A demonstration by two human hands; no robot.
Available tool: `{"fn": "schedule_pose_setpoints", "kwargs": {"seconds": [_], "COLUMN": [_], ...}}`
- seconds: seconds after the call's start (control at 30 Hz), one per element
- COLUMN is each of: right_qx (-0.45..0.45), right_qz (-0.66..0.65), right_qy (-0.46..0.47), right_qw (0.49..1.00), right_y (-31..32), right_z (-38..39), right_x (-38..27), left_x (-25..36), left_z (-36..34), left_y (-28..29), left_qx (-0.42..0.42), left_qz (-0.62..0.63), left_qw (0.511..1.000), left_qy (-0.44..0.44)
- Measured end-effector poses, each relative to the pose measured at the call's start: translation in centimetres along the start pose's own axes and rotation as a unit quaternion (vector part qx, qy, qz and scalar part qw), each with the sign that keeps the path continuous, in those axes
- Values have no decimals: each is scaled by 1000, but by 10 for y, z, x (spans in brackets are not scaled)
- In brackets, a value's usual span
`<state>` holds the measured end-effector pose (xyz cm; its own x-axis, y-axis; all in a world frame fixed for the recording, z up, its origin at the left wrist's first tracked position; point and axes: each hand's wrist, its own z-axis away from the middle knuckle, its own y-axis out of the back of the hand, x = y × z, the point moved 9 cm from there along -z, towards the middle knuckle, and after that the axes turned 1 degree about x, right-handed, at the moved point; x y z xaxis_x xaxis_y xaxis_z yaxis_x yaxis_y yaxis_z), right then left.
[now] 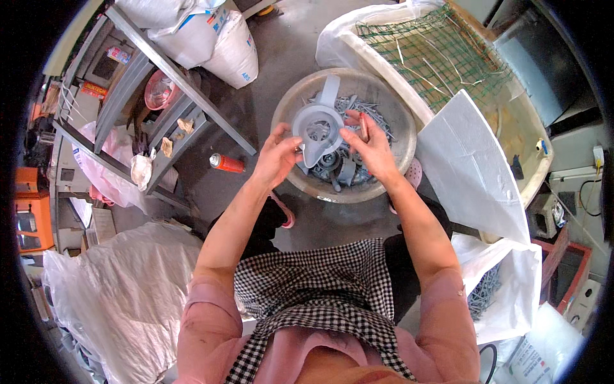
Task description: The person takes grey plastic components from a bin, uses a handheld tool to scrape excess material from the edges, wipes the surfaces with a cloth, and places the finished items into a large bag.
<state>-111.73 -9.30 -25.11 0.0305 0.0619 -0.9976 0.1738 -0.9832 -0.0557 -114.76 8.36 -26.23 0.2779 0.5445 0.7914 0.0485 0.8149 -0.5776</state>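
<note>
A grey metal rack (137, 83) stands at the far left, an orange spray can (226, 162) lying on the concrete floor (281, 57) beside it. The left hand (276, 155) has its fingers closed on the near edge of a grey plastic part (318, 128), a flat ring with two tapered tabs, held level over the round basin (286, 109), presumably so both hands can work it. The right hand (369, 146) pinches its opposite edge. More matte grey mouldings (368, 109) lie heaped in the basin. Right of it, a white tub (537, 185) holds green mesh (441, 54)
</note>
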Motion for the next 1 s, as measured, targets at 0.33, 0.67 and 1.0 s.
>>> {"fn": "schedule_pose_setpoints", "kwargs": {"seconds": [0.33, 0.67, 1.0], "right_qx": [-5, 93, 128], "right_qz": [9, 88, 219], "right_qy": [-98, -86, 19], "right_qw": [995, 988, 967], "right_y": [-10, 15, 20], "right_z": [-1, -12, -9], "right_x": [5, 30, 0], "left_x": [0, 40, 15], "left_z": [2, 41, 14], "left_y": [-27, -81, -100], "left_qx": [42, 42, 36], "left_qz": [-21, -678, -774], "left_qw": [998, 584, 490], "left_qy": [-36, -445, -400]}}
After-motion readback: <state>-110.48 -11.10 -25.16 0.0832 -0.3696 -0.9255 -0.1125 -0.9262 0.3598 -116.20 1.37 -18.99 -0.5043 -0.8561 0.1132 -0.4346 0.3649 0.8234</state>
